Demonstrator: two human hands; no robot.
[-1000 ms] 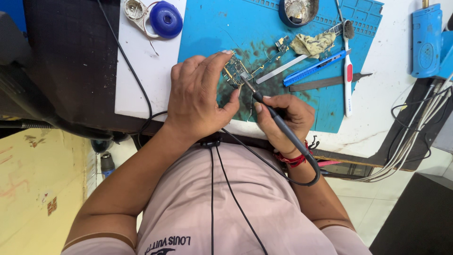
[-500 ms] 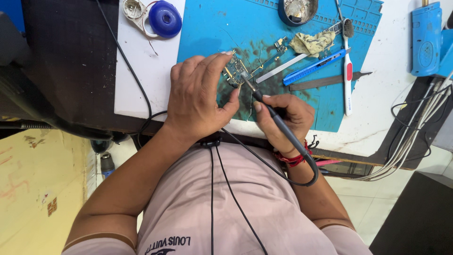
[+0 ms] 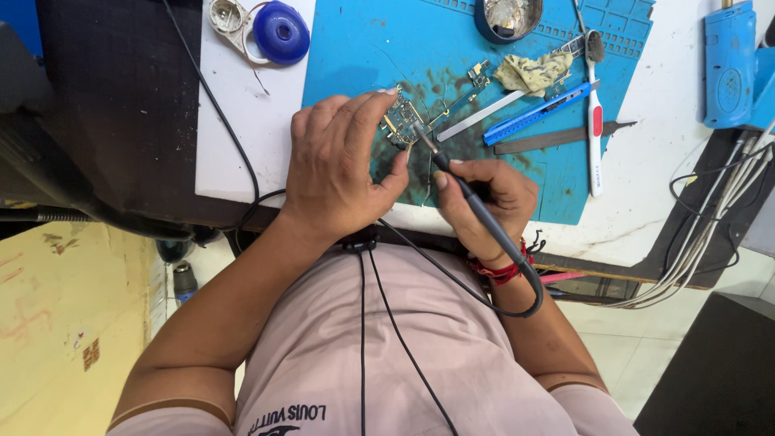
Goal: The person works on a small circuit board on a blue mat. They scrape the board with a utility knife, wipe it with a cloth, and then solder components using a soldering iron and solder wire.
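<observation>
Head view: the left hand (image 3: 343, 173) pinches a small, flat circuit board (image 3: 401, 125) between fingertips and thumb, holding it on the stained blue mat (image 3: 363, 48). The right hand (image 3: 484, 198) grips a slim dark soldering iron (image 3: 468, 198) like a pen, its metal tip touching the board's edge; a black cord loops from its rear. Further up the mat lie a crumpled yellowish cloth (image 3: 533, 71), a blue plastic cutter (image 3: 537, 115) and a toothbrush (image 3: 596, 113). A round blue cap (image 3: 281, 32) sits on the white tabletop.
</observation>
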